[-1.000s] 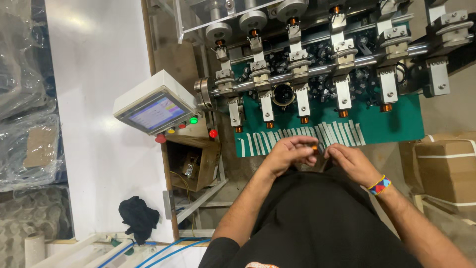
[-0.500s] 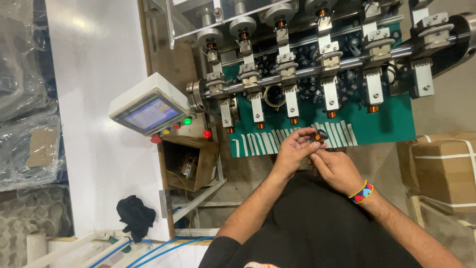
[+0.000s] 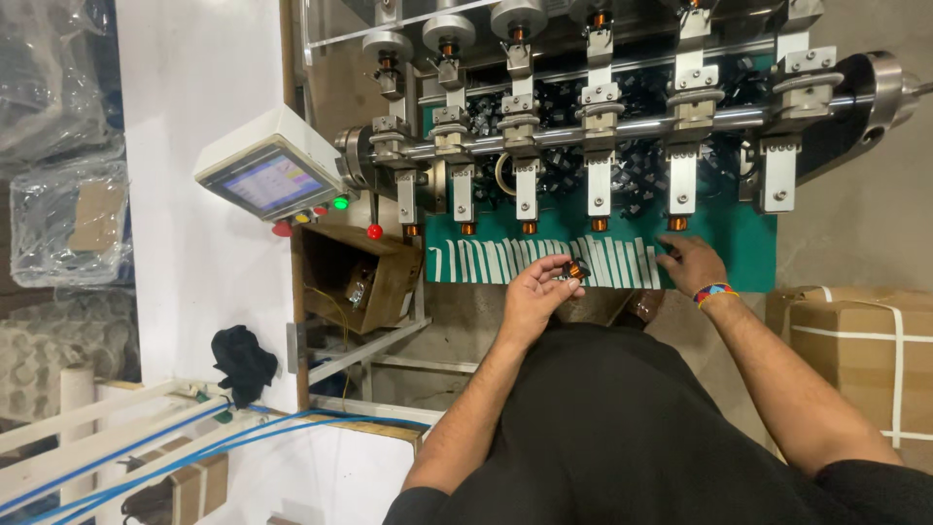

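Fingers of the left hand (image 3: 533, 292) pinched around a small copper-wound coil (image 3: 573, 269), raised over the white strips (image 3: 544, 261) on the green mat (image 3: 739, 255) — right hand (image 3: 692, 264) spread flat there, seemingly empty, below the winding machine's spindles (image 3: 593, 194).
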### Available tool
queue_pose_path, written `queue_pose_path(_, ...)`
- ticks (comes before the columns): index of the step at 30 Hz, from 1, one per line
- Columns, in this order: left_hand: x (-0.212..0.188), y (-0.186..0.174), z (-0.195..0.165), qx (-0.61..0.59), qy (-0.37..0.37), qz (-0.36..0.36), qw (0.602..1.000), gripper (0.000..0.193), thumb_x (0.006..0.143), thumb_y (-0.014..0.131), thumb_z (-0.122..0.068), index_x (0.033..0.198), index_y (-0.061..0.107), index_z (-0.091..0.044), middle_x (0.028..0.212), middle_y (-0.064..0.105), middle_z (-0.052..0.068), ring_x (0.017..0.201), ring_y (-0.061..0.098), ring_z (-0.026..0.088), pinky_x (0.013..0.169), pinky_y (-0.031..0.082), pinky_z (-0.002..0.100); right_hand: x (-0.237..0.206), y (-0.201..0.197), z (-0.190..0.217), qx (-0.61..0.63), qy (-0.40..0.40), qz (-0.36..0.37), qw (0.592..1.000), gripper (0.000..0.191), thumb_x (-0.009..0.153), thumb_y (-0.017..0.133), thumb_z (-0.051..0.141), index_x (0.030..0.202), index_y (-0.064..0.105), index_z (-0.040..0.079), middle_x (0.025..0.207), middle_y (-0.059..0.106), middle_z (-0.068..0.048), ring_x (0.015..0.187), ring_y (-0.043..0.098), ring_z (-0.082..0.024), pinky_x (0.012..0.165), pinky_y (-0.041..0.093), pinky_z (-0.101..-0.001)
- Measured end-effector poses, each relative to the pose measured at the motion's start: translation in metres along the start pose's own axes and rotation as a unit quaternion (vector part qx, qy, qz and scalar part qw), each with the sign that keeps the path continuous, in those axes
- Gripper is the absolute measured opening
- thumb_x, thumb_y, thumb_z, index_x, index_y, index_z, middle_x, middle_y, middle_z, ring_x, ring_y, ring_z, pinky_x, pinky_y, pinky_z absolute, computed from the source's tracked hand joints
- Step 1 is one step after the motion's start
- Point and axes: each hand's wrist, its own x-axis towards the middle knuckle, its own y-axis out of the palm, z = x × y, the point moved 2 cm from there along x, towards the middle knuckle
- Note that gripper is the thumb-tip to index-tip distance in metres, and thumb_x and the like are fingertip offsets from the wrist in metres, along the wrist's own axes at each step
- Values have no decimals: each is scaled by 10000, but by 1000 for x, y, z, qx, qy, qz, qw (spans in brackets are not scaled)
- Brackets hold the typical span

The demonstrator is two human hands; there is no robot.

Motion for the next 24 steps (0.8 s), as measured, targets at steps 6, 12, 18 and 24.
queue_pose_path(6, -5, 26, -14, 199, 68, -46, 977, 472, 951, 761, -33, 1387, 600, 55, 1155, 735, 156, 989, 720, 132, 897, 608, 290, 10, -4, 19, -17, -112, 19, 993, 190, 916, 661, 204, 1049, 774, 129, 1042, 721, -124, 1004, 669, -354, 888, 544, -451)
queue_pose_path(12, 7, 38, -51, 390, 148, -40, 908, 648, 882, 783, -77, 1476, 524, -79, 1254, 713, 120, 988, 734, 158, 861, 625, 298, -56, -49, 102, 169, -208, 71, 961, 148, 910, 664, 151, 1035, 684, 76, 1139, 630, -133, 1083, 621, -305, 849, 542, -397)
queue_pose_path(18, 1, 50, -82, 421, 262, 81, 865, 671, 907, 735, -72, 1522, 471, -130, 1356, 656, 139, 1171, 692, 274, 987, 589, 347, -65, -78, 171, 147, -264, -29, 953, 202, 934, 651, 113, 1107, 594, 25, 1219, 604, -140, 1141, 599, -323, 960, 496, -416)
queue_pose_path(24, -6, 35, -94, 479, 297, 141, 814, 596, 911, 732, -69, 1463, 540, -182, 1341, 631, 94, 1153, 684, 287, 970, 595, 364, -77, -63, 183, 149, -190, -61, 968, 209, 940, 646, 100, 1126, 600, 15, 1196, 619, -132, 1057, 641, -301, 865, 529, -379)
